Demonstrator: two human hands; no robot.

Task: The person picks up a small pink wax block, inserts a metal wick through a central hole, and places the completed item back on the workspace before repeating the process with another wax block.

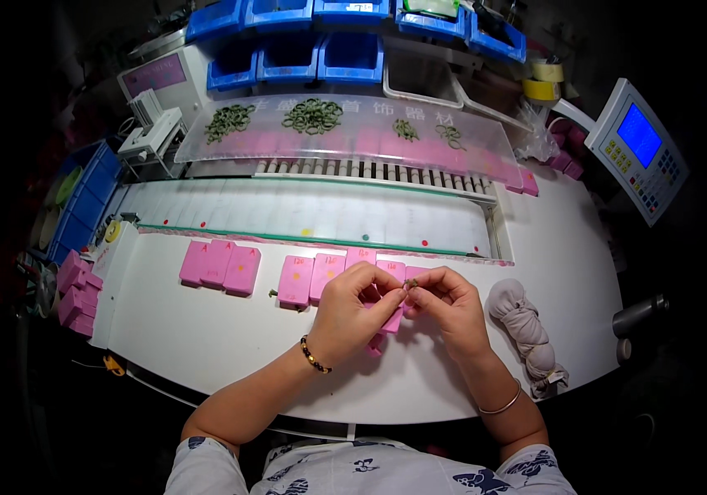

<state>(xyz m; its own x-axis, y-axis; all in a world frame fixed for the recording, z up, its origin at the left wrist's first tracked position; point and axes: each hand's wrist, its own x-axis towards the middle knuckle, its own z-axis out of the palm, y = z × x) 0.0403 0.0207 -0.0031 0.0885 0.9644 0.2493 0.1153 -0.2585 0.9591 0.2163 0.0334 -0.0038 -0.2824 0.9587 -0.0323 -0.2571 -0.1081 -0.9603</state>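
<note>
Small green piece [412, 283] was held where the fingertips of both bare hands met, and was seen most clearly at the right hand [455, 318], whose thumb and forefinger were all but closed on it. From the left hand [352, 309] it was placed toward two o'clock; the left thumb and forefinger were pressed nearly together, but what was gripped between them could not be told. The right fingertips were judged the nearer. Its long axis was too small to be made out. Toward seven o'clock from it, a pink block [391, 323] was partly covered by the hands
</note>
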